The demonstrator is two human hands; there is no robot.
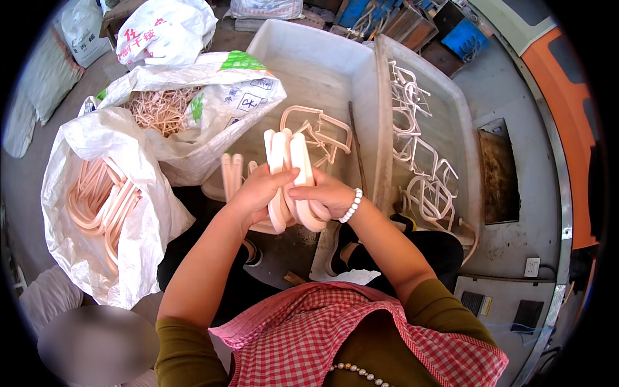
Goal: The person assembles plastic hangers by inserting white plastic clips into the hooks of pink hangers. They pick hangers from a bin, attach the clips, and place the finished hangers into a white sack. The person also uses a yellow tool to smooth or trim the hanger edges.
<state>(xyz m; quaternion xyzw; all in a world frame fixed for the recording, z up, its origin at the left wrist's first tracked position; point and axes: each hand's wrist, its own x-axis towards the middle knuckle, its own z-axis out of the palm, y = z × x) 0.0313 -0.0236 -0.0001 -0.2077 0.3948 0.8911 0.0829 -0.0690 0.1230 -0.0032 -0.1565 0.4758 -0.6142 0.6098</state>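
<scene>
Both my hands are closed on a bundle of pale pink, curved plastic pieces point(300, 158), held together in front of me. My left hand point(256, 190) grips the bundle's left side, its thumb across the front. From the right, my right hand point(330, 193) wraps the other side, thumb also on the front; a white bead bracelet circles that wrist. Several similar pink pieces point(231, 174) stand just left of my left hand. Beyond the bundle, loose pink plastic frames point(332, 129) lie in a large whitish tub point(309, 48).
An open white woven sack point(74, 142) at the left holds more curved pink pieces point(103, 200). Behind it, another sack point(264, 97) is filled with thin pink scraps point(161, 109). On the right, a second tub point(461, 116) contains tangled pale plastic frames point(429, 193). A grey machine point(541, 148) stands beyond.
</scene>
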